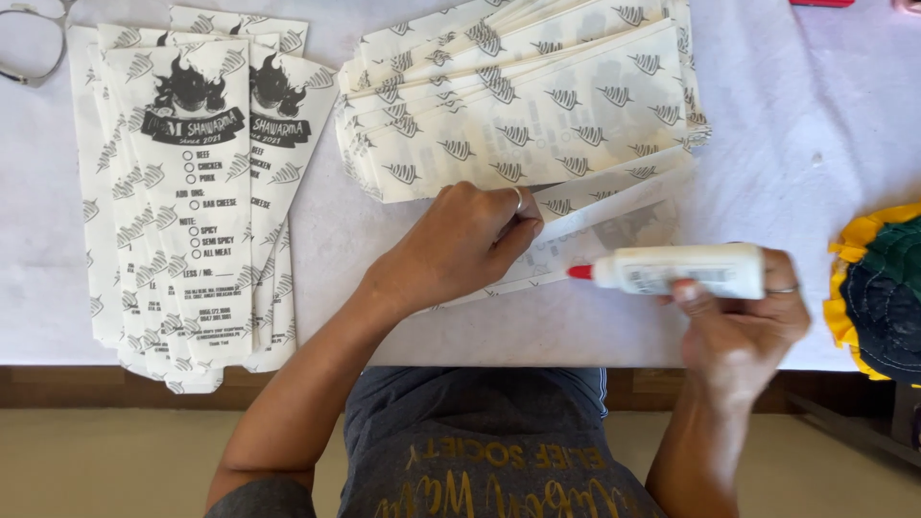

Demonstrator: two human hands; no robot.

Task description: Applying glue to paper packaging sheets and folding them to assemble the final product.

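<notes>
Gripped in my right hand (743, 331), at four o'clock, the white glue bottle (681, 270) points its red tip left; my left hand (460, 245) presses the folded paper sheet (595, 235) at centre.

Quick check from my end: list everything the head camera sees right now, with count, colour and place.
glue bottle: one, white with a red tip, held sideways over the table's near edge.
paper sheet being glued: one, white with grey print, under the left hand, in front of the flat stack.
flat stack of printed sheets: one fanned pile, exact count unclear, white with grey leaf marks, top centre.
finished paper pouches: one overlapping pile, count unclear, white with black print, left side.
table cover: one, white, under everything.
metal loop: one, silvery, top left corner, partly cut off.
fabric item: one, dark with a yellow frill, right edge.
left hand: pressing the sheet, ring on one finger.
right hand: gripping the glue bottle, ring on one finger.
</notes>
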